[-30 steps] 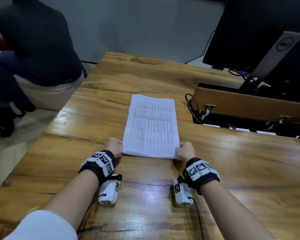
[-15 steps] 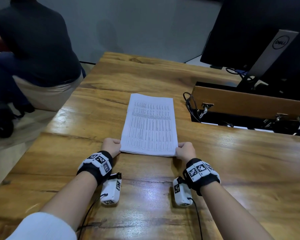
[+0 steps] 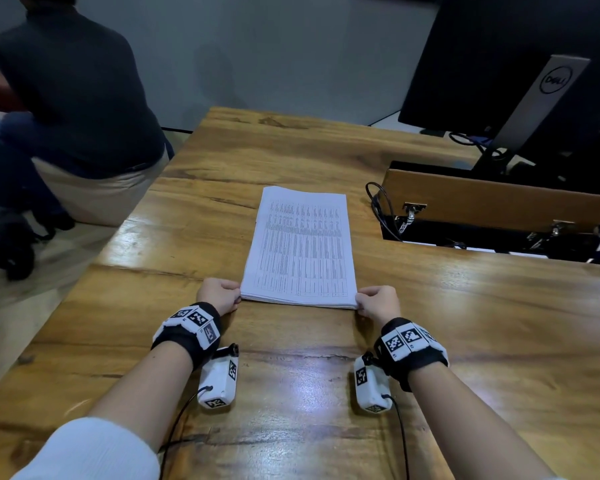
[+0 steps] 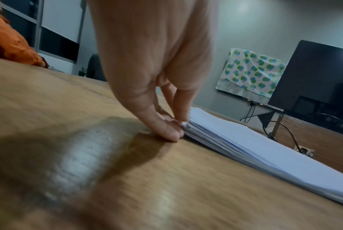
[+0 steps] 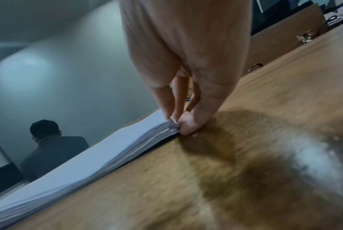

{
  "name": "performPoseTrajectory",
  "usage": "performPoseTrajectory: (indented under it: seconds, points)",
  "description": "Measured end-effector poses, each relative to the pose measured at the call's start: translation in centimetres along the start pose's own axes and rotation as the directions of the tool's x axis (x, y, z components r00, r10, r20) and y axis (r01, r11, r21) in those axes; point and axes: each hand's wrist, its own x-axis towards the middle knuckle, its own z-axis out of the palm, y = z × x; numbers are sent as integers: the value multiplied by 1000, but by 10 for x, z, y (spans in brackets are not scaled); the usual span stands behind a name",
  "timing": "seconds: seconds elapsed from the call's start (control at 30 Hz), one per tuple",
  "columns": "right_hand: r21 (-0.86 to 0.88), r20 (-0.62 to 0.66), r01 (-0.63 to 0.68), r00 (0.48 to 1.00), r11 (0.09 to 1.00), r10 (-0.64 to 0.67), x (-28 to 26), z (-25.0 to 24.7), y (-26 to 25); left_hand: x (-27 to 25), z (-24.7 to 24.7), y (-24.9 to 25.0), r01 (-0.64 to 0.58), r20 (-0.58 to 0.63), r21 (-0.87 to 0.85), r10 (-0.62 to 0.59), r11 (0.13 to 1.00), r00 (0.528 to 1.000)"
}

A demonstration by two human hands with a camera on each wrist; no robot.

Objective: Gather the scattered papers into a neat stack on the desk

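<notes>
A stack of printed papers (image 3: pixel 300 251) lies flat in the middle of the wooden desk (image 3: pixel 465 341), its sheets roughly squared. My left hand (image 3: pixel 219 294) pinches the stack's near left corner; in the left wrist view the hand (image 4: pixel 178 126) has its thumb low against the edge of the papers (image 4: pixel 245 144) and its fingers on top. My right hand (image 3: pixel 378 301) pinches the near right corner. In the right wrist view the hand (image 5: pixel 177 122) lifts that corner of the papers (image 5: pixel 88 160) slightly, with the sheets fanned a little.
A dark monitor (image 3: pixel 499 64) on a silver stand stands at the back right. In front of it a raised wooden flap (image 3: pixel 492 206) covers an open cable bay with black cables (image 3: pixel 381 209). A seated person (image 3: pixel 73 98) is beyond the desk's left edge.
Both hands keep their pinch on the stack's near corners. The stack and hands have shifted slightly away from me.
</notes>
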Motion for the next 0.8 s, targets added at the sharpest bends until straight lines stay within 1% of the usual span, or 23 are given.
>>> performPoseTrajectory:
  seconds: [0.13,0.27,0.43,0.57,0.7,0.8]
  points:
    - [-37,-30,17,999,999,-18,-4,1,-1,-1,2,0,-11,4,9,11,1000,1000]
    - [-68,-30,8,999,998,-10,-4,2,-1,1,2,1,37,41,27,-38,999,998]
    - [-106,33,6,999,994,-2,-7,-1,-4,-7,2,9,70,96,62,-76,996,992]
    - [-121,55,3,998,993,4,-9,-6,-9,-11,0,18,96,111,30,-99,995,989]
    - [-131,134,-2,991,991,20,-13,-12,-14,-17,-7,18,80,154,70,-90,994,984]
    - [-133,148,30,989,991,-10,-14,-16,-24,-18,-13,21,54,152,95,-68,994,986]
